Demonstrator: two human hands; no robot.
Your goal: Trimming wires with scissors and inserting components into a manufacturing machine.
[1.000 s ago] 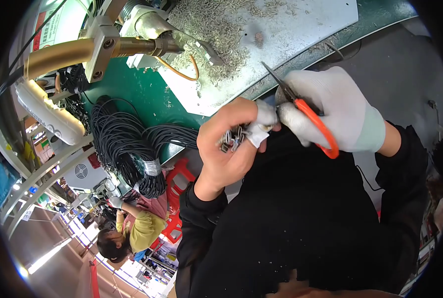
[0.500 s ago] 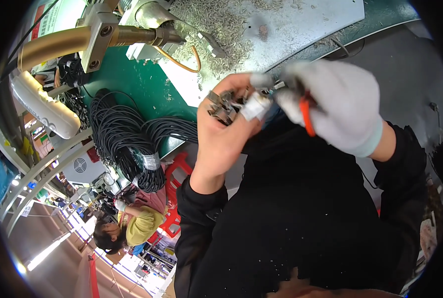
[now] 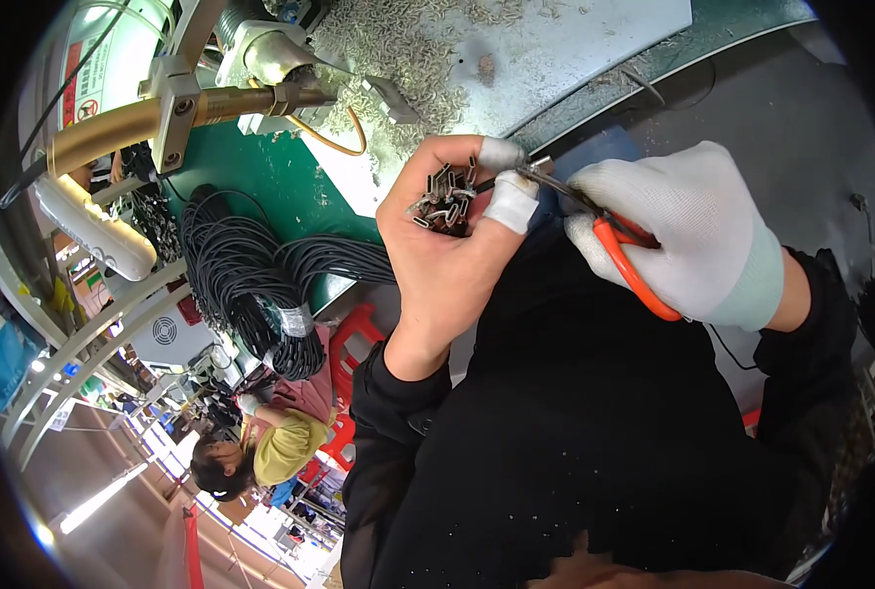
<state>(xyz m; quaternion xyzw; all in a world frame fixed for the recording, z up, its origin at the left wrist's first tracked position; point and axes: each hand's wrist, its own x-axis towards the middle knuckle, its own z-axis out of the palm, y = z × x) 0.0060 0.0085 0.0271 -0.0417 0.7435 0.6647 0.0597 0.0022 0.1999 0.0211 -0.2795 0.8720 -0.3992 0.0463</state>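
My left hand [image 3: 435, 270], bare except for white wraps on its thumb and index fingertips, is closed around a bundle of black cable ends with flat metal connector tips [image 3: 444, 201]. Between the thumb and index fingertips, one metal connector [image 3: 539, 167] sticks out toward the right. In a white knit glove, my right hand [image 3: 688, 221] grips orange-handled pliers [image 3: 626, 265], whose narrow jaws reach the pinched connector. Whether the jaws are closed on it I cannot tell. Black cables [image 3: 344, 257] run from behind my left hand to a large coil [image 3: 246, 265].
Small metal scraps [image 3: 398, 59] cover part of a white board [image 3: 575, 59] on the green table [image 3: 231, 157]. A brass-coloured machine arm with a nozzle [image 3: 251, 101] stands at upper left. Red stools [image 3: 354, 329] and a person in yellow [image 3: 290, 447] are at lower left.
My right hand has moved a little right and down, and the pliers show more clearly. The metal ends in my left hand look more upright and tightly gathered.
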